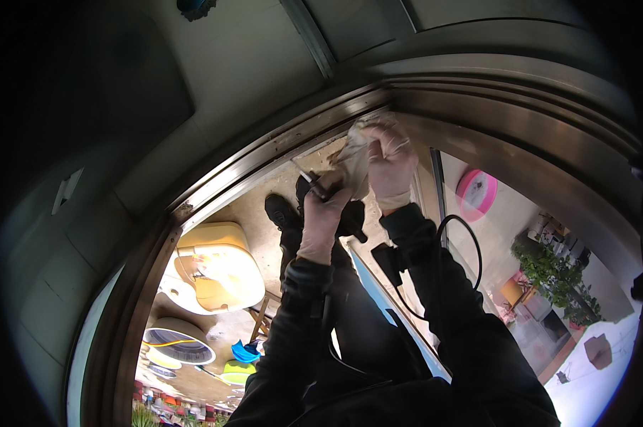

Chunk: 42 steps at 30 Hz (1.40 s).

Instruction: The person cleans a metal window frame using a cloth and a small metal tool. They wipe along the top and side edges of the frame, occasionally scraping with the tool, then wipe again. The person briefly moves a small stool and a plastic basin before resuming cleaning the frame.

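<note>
My left hand [321, 221], in a thin pale glove, grips a slim tool [315, 185] with a dark handle and a light, narrow front end. Its exact kind cannot be told. My right hand [392, 165], gloved too, clutches a crumpled, whitish, dirt-stained cloth or plastic sheet [356, 155] that hangs toward my left hand. Both hands are close together, just below the corner of a brown metal door or window frame [279, 144]. The cloth's upper end lies against or very near that corner. Blur hides whether it touches.
A glass pane [471, 144] stands to the right. A black cable [479, 251] loops off my right sleeve. My black shoe [281, 211] rests on the concrete. A yellow tub [220, 235], a grey basin [180, 341], a green basin [238, 373] and a pink basin [490, 195] are around.
</note>
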Each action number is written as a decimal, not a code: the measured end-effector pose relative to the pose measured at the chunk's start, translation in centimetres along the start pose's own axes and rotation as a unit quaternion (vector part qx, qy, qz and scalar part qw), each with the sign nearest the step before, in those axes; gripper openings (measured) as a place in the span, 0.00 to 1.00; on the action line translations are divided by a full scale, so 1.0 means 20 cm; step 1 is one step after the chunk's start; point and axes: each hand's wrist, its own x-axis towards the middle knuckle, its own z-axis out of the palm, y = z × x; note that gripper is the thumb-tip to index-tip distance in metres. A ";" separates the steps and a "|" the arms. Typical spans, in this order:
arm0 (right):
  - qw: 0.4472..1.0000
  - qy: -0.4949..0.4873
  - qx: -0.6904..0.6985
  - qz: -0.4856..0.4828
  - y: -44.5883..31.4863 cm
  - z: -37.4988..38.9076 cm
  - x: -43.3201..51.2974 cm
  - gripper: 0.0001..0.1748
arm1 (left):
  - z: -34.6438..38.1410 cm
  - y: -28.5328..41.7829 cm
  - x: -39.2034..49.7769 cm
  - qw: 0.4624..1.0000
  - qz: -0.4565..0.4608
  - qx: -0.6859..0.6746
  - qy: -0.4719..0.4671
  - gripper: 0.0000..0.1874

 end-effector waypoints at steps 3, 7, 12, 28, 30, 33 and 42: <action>0.985 0.044 -0.148 -0.082 0.13 0.02 0.19 0.12 | 0.17 -0.05 0.20 0.999 0.006 -0.049 -0.019 0.13; 0.942 -0.080 -0.315 -0.088 0.23 0.09 0.29 0.10 | 0.25 -0.02 0.36 0.995 -0.008 -0.094 -0.036 0.12; 0.962 -0.144 -0.204 -0.107 0.09 0.22 0.17 0.11 | 0.05 0.10 0.20 0.999 0.032 -0.043 -0.006 0.09; 0.912 -0.322 -0.096 -0.234 -0.30 0.59 -0.15 0.14 | -0.68 0.22 -0.09 0.988 0.053 0.099 0.108 0.11; 0.892 -0.332 -0.149 -0.266 -0.30 0.61 -0.14 0.13 | -0.70 0.20 -0.08 0.988 0.049 0.099 0.108 0.12; 0.863 -0.318 -0.234 -0.316 -0.32 0.65 -0.14 0.12 | -0.72 0.19 -0.05 0.989 0.019 0.084 0.123 0.11; 0.801 -0.365 -0.319 -0.351 -0.27 0.50 0.01 0.12 | -0.57 0.14 0.07 0.992 0.063 0.087 0.065 0.08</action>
